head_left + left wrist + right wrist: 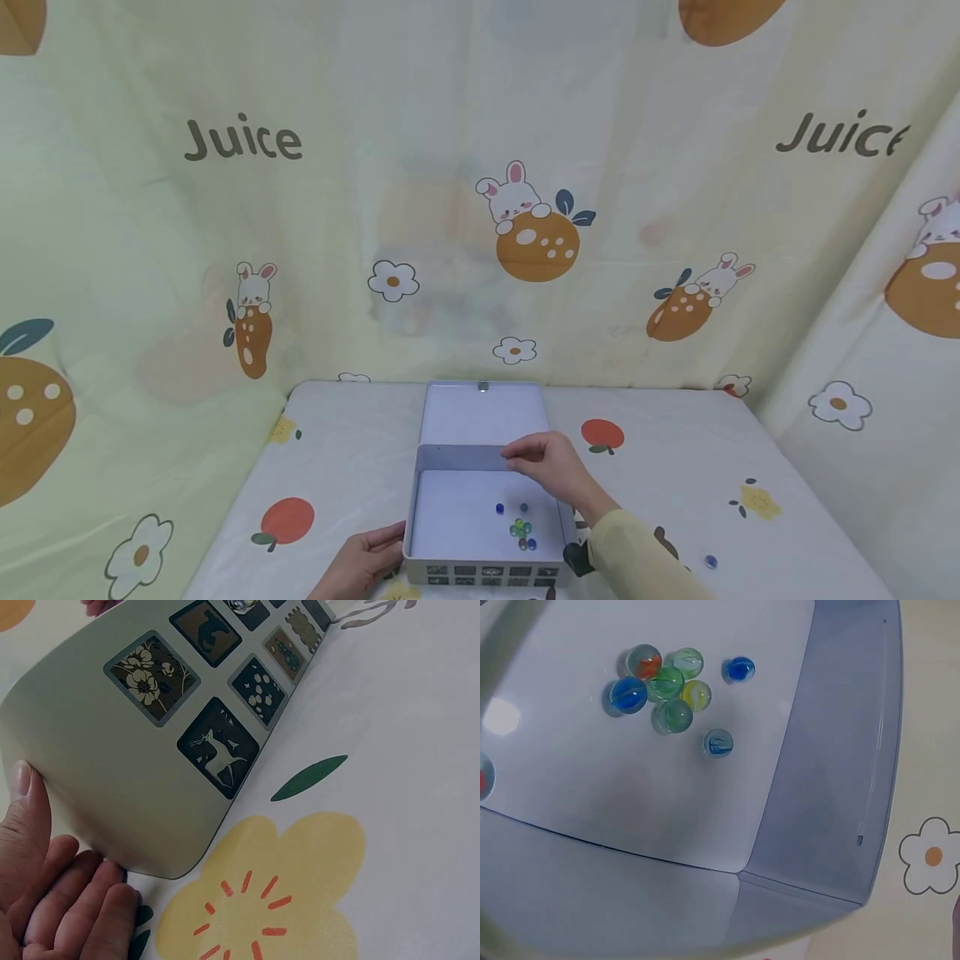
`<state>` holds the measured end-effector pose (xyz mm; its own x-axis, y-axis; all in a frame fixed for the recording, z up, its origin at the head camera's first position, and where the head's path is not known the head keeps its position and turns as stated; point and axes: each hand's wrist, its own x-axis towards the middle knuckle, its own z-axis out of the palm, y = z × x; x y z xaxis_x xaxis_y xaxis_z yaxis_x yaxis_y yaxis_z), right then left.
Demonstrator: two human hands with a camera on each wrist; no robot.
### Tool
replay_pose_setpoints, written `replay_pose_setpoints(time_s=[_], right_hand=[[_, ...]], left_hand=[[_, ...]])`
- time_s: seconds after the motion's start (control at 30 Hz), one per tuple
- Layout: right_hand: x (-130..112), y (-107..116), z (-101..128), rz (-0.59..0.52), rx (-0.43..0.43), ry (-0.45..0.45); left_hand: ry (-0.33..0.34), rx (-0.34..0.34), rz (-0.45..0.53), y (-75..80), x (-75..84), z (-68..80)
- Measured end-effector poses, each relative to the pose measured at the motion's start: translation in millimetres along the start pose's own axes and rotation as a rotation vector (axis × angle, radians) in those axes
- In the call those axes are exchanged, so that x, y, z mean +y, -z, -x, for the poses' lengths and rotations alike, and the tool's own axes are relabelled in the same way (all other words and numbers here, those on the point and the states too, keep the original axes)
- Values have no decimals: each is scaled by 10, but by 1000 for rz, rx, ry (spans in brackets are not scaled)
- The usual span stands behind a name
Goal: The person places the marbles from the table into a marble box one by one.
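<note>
Head view, left to right, all placed against the open tin box (483, 542): left hand (365, 562) at the box's near left corner, thumb against the decorated front wall, fingers curled loosely beside the base on the worktop (345, 467), steadying rather than lifting; hard to call that grip clenched, more a pinch at the corner. Inside the box, toward its right half, a cluster of glass marbles (521, 527) with two blue ones just beyond it. Above the box's far right corner, right hand (551, 463), fingertips drawn together; cannot tell whether a marble sits between them. Right of the box and well apart, one blue marble (710, 562) lying on the worktop. Judged from this: most marbles already gathered into the box, at least that one outside left to collect, lid (482, 414) not yet closed.
</note>
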<state>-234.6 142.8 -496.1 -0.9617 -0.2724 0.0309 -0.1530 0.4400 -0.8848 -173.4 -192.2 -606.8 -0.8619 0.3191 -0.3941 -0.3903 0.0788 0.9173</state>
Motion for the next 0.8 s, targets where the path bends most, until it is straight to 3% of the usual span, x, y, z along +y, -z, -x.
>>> replay_pose_setpoints(time_s=[0.4, 0.63, 0.8], right_hand=[[105, 238, 126, 19, 63, -54], [435, 706, 369, 44, 124, -21], [640, 1111, 643, 99, 201, -115]], left_hand=[[8, 0, -9, -7, 49, 40], [23, 15, -27, -24, 81, 44], [27, 11, -41, -13, 85, 33]])
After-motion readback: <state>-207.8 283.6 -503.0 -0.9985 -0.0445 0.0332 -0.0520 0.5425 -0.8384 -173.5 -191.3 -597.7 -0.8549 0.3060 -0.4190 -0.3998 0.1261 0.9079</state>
